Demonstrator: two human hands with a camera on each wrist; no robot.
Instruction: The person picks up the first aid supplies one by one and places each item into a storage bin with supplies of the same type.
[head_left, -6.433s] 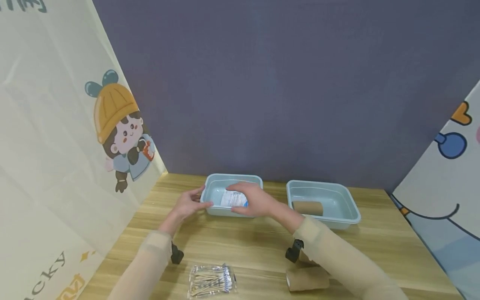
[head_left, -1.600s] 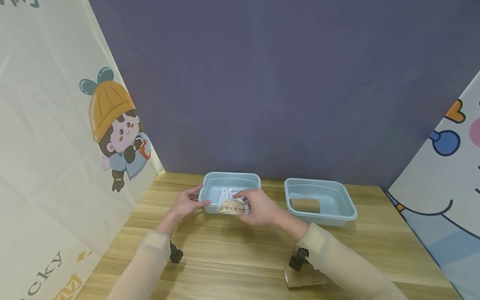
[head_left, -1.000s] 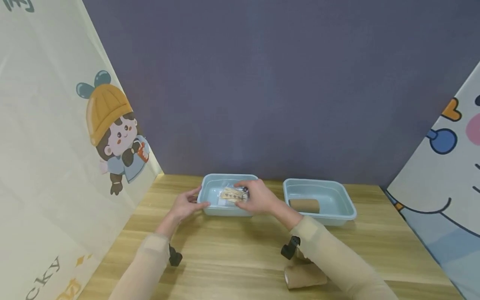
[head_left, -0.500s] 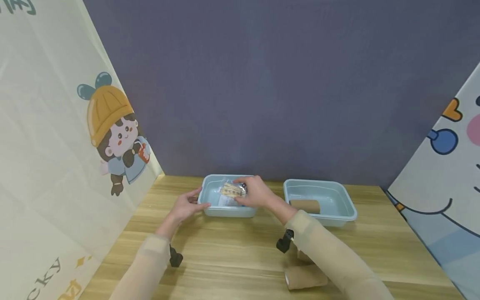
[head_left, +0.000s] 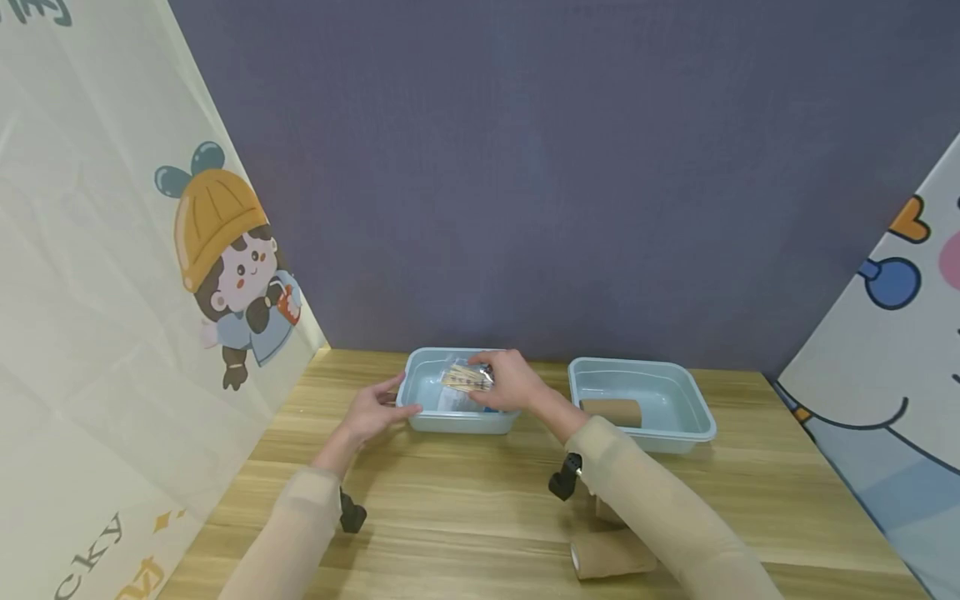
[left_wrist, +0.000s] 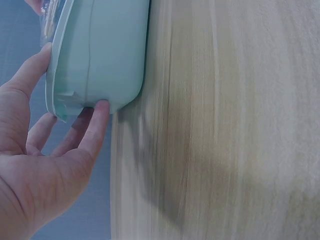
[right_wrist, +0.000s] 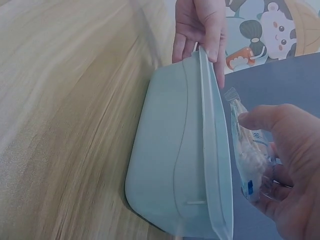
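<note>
At the back left of the table, a light blue plastic basin (head_left: 459,424) stands with a white printed packet (head_left: 454,402) inside. My left hand (head_left: 371,413) holds its left end, thumb at the rim and fingertips against the outer wall in the left wrist view. My right hand (head_left: 513,382) grips a clear packet of cotton swabs (head_left: 463,378) over the basin's right part. In the right wrist view the swab packet (right_wrist: 246,142) is between thumb and curled fingers, beside the basin's rim (right_wrist: 210,135). The right hand partly covers the white packet.
A second blue basin (head_left: 675,408) stands to the right, holding a brown roll (head_left: 612,412). Near the front, another brown roll (head_left: 611,555) lies on the wooden table (head_left: 450,517). Behind it a further brown piece (head_left: 606,510) is mostly hidden by the right forearm. A dark panel (head_left: 525,183) rises behind.
Earlier my right hand was at the white packet in the left basin while the cotton swabs lay on the table. It now holds the swabs there, slightly farther back than a second ago.
</note>
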